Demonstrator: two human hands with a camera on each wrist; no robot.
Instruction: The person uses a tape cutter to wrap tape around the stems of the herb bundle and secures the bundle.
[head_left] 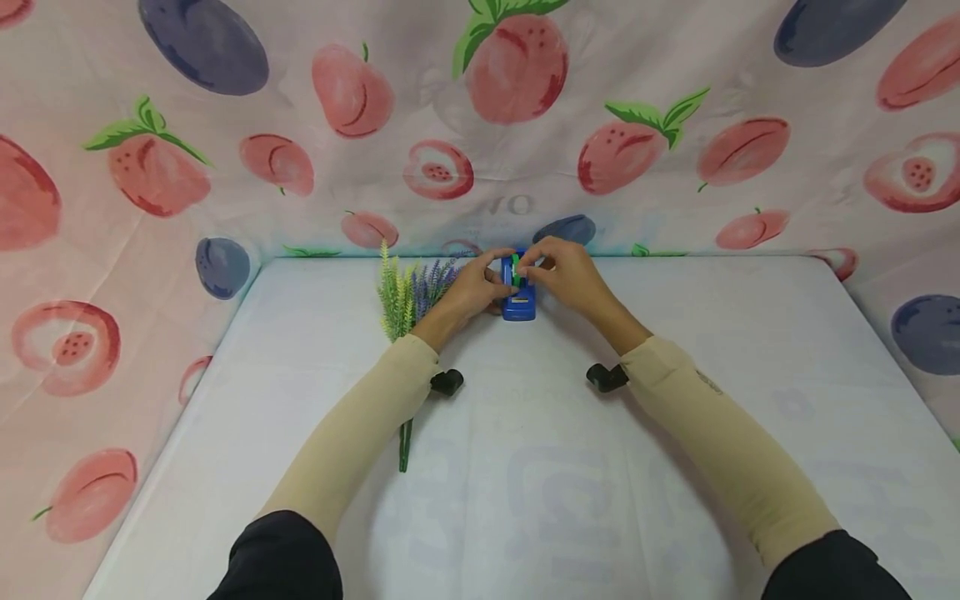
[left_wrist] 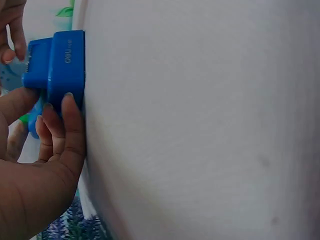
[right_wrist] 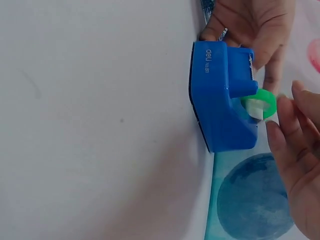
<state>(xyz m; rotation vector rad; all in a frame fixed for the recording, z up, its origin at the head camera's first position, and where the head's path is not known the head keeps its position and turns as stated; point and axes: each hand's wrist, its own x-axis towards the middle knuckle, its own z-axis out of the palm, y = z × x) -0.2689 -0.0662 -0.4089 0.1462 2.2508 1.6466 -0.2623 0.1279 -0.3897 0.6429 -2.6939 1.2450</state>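
A blue tape dispenser (head_left: 519,310) stands near the table's far edge, with "deli" lettering on its side in both wrist views. My left hand (head_left: 474,285) holds it from the left, thumb and fingers on its body. A green tape roll (right_wrist: 270,100) with a white core sits in the dispenser's recess. At the roll's outer rim, the curled thumb and fingertips of my right hand (head_left: 567,272) pinch its edge. The serrated cutter (right_wrist: 251,67) shows beside the left hand's fingers.
Artificial lavender stems (head_left: 405,304) with yellow and purple heads lie left of the dispenser, partly under my left arm. The white table (head_left: 525,467) meets a fruit-print cloth (head_left: 517,158) behind. Black camera mounts (head_left: 606,378) hang from both wrists.
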